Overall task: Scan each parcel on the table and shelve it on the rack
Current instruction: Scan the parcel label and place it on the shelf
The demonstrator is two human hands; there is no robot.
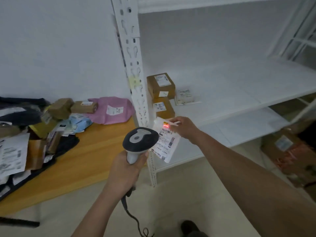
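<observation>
My left hand grips the handle of a grey and black barcode scanner, its head pointing forward at a white parcel. My right hand pinches that flat white parcel at its top edge, in front of the white rack. A red scan light falls on the parcel's label near my right fingers. Two brown boxes and a small white parcel sit on the rack's shelf. Several parcels, among them a pink bag, lie piled on the wooden table.
The rack's perforated white upright stands between table and shelf. A lower shelf lies beneath. Cardboard boxes sit on the floor at right. The scanner's cable hangs toward the floor. A dark shoe shows at the bottom.
</observation>
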